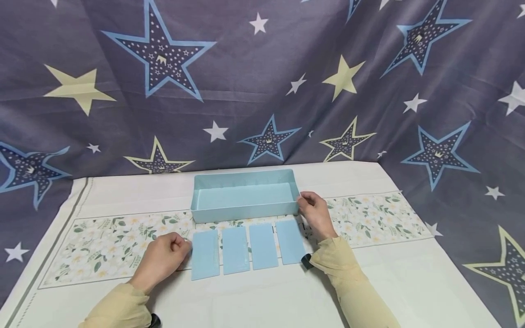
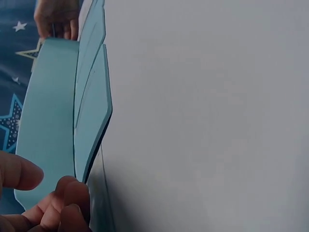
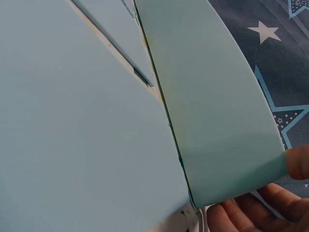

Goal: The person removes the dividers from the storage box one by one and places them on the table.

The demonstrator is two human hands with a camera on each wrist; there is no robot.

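An open, shallow light-blue rectangular box [image 1: 245, 212] stands near the back of the table. My right hand [image 1: 315, 213] grips the box's right end corner, with the thumb at the rim and the fingers against the outer end wall in the right wrist view. Several flat light-blue rectangular panels [image 1: 234, 250] lie in a row in front of the box, with narrow gaps between them. My left hand [image 1: 163, 256] is beside the leftmost panel [image 1: 205, 254], fingers loosely curled. In the left wrist view its thumb stands apart from the fingertips, which are close to that panel's edge.
A white cloth [image 1: 246, 303] with a floral band [image 1: 110, 248] covers the table. Behind and to the right hangs a dark star-patterned curtain [image 1: 229, 59]. A dark band [image 1: 306, 261] shows at the right wrist.
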